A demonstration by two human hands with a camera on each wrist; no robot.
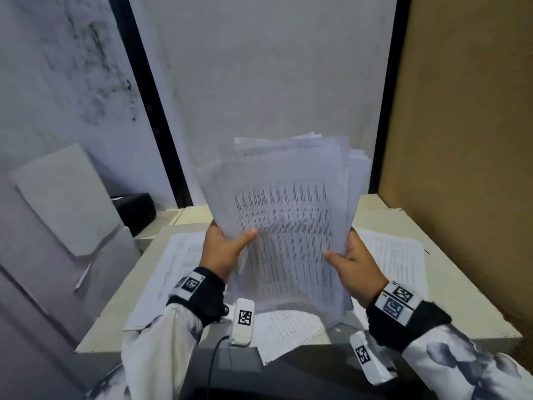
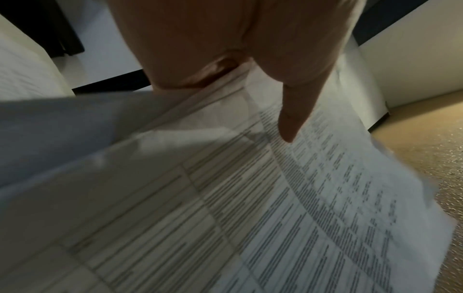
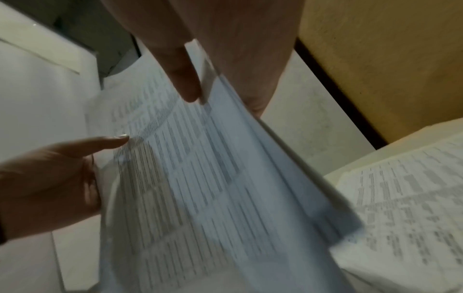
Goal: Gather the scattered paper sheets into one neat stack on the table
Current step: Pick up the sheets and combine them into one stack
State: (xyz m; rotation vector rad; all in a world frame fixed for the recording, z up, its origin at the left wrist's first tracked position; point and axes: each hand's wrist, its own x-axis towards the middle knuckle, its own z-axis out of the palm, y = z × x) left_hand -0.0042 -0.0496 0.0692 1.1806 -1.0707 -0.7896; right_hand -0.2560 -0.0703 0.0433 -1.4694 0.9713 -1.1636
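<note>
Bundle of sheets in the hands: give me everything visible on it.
The bundle of sheets is thin white paper printed with dense tables, held roughly upright over the table. Its top edges fan unevenly. The left hand and right hand grip its side edges, thumbs on the front page.

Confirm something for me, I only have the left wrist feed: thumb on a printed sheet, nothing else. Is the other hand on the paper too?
Observer: Yes. The right hand grips the right edge of the held bundle, the left hand its left edge.
Operator: Bundle squared up?
Observer: No. Its top edges are fanned and uneven.
Operator: Anything left on the table?
Observer: Yes. Loose sheets lie on the table at right, more at left, and a few overhang the near edge.
</note>
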